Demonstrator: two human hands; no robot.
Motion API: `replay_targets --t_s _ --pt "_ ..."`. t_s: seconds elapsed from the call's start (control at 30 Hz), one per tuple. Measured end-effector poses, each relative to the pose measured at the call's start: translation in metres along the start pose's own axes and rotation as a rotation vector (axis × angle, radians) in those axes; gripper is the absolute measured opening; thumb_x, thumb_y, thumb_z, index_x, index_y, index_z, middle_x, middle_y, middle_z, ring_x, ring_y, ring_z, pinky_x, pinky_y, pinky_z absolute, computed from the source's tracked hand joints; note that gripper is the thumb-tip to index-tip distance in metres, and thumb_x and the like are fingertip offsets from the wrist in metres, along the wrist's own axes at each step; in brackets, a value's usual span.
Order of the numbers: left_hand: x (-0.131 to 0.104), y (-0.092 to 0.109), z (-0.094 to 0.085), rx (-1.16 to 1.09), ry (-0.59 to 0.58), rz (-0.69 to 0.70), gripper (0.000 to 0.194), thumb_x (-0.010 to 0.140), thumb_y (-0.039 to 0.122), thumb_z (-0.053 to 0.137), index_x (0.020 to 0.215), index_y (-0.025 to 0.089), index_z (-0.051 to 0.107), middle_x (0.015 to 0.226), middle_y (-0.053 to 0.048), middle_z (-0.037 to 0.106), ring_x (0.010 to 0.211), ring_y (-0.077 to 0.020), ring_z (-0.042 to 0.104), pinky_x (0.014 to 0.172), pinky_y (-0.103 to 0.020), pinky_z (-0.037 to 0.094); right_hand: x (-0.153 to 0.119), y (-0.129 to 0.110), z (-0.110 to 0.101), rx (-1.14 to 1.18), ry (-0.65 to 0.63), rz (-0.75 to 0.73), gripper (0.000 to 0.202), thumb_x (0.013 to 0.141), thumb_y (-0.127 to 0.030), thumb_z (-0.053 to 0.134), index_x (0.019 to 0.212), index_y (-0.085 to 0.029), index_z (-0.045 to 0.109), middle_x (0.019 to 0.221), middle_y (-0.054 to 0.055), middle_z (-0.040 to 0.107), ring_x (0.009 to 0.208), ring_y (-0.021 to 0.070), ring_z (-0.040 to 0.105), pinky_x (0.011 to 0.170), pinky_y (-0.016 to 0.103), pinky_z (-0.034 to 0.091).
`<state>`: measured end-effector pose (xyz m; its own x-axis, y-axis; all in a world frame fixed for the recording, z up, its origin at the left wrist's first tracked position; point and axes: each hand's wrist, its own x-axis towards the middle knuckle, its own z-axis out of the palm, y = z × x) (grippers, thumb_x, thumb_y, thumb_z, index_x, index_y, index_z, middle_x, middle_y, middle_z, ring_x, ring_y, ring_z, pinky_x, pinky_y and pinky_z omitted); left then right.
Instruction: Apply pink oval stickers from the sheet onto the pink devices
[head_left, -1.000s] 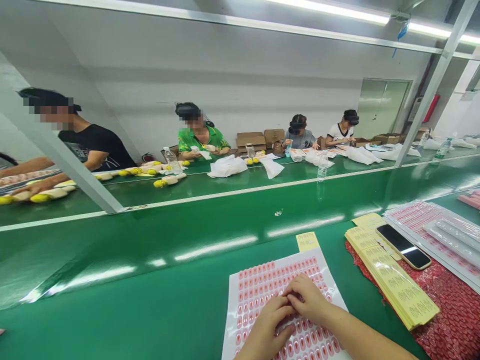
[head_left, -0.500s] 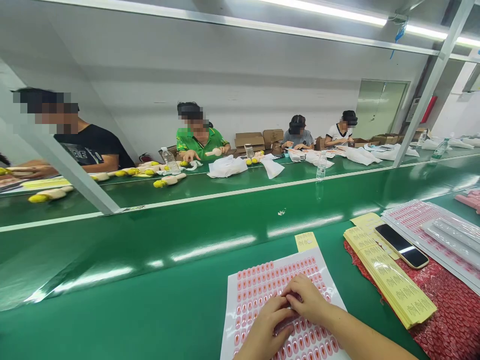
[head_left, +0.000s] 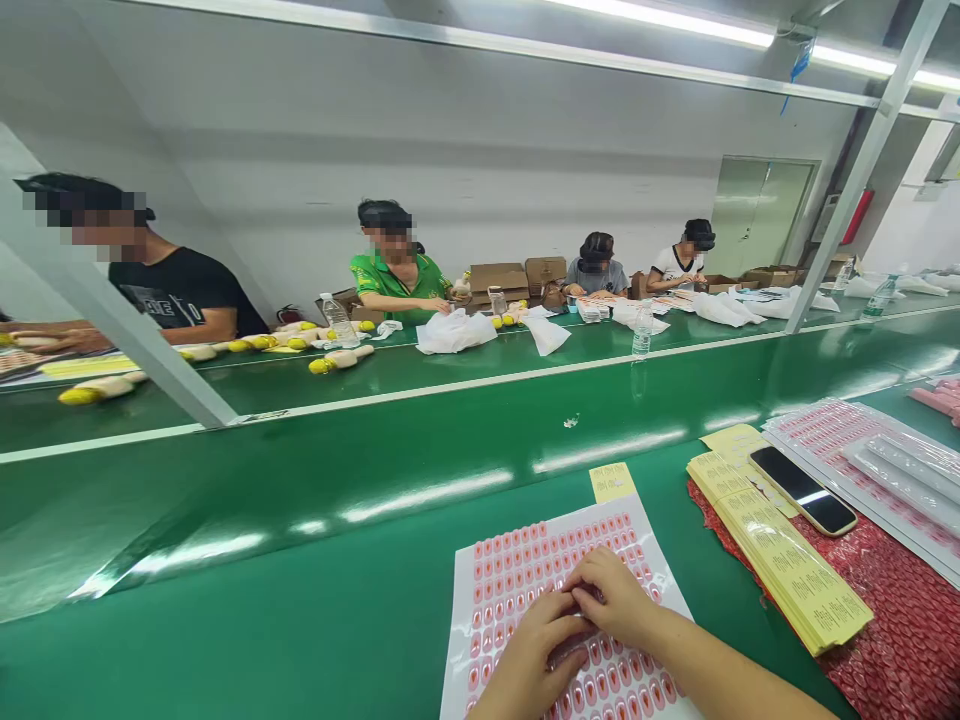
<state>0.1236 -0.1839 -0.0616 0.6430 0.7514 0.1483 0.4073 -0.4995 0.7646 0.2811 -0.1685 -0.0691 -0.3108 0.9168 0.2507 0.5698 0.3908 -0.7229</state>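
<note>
In the head view, the sheet lies flat on the green table, low and right of centre. Its far edge slopes up to the right and its right side slants away from the person. The pink nails on it stand in rows, each with its long axis running roughly away from the person. The near end of the sheet is cut off by the frame, so its own long axis is hard to tell.

The left hand comes in from the bottom edge and the right hand from the lower right, its forearm slanting inward. Both are backs up, fingers bent, meeting over the middle of the sheet. Their fingertips are partly hidden; whether they grip anything I cannot tell. The hands also cover many nails.

A yellow label sits at the sheet's far edge. To the right, yellow cards and a phone rest over red bubble wrap, which is cut off below. Across the table sit 4 co-workers.
</note>
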Motion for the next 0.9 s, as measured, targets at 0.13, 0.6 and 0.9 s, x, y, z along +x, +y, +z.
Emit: replay_targets --t_s 0.13,0.6,0.9 --pt "-0.0004 0.0001 0.0005 0.010 0.006 -0.005 0.034 0.065 0.009 0.056 0.095 0.026 0.064 0.103 -0.004 0.060 0.099 -0.0217 0.051 0.088 -0.034 0.041 0.0002 0.0005 0.0004 0.011 0.012 -0.008 0.017 0.069 -0.007 0.048 0.074 -0.019 0.060 0.075 0.002 0.060 0.077 0.0155 0.051 0.072 0.029 0.039" --pt "-0.0006 -0.0006 0.0007 0.019 -0.010 -0.004 0.033 0.067 0.010 0.054 0.094 0.026 0.064 0.104 -0.005 0.059 0.100 -0.0223 0.050 0.088 -0.036 0.041 0.0004 0.0002 -0.0003 -0.004 -0.008 -0.008 0.020 0.068 -0.006 0.048 0.075 -0.019 0.060 0.076 0.001 0.060 0.077 0.0155 0.051 0.072 0.029 0.038" --pt "-0.0005 -0.0021 0.0011 0.030 -0.004 0.016 0.031 0.067 0.011 0.055 0.092 0.026 0.064 0.104 -0.005 0.059 0.099 -0.0219 0.050 0.087 -0.035 0.041 0.0007 0.0023 0.0011 -0.003 -0.022 -0.001 0.019 0.068 -0.006 0.048 0.075 -0.019 0.060 0.077 0.001 0.060 0.078 0.0158 0.051 0.073 0.030 0.037"
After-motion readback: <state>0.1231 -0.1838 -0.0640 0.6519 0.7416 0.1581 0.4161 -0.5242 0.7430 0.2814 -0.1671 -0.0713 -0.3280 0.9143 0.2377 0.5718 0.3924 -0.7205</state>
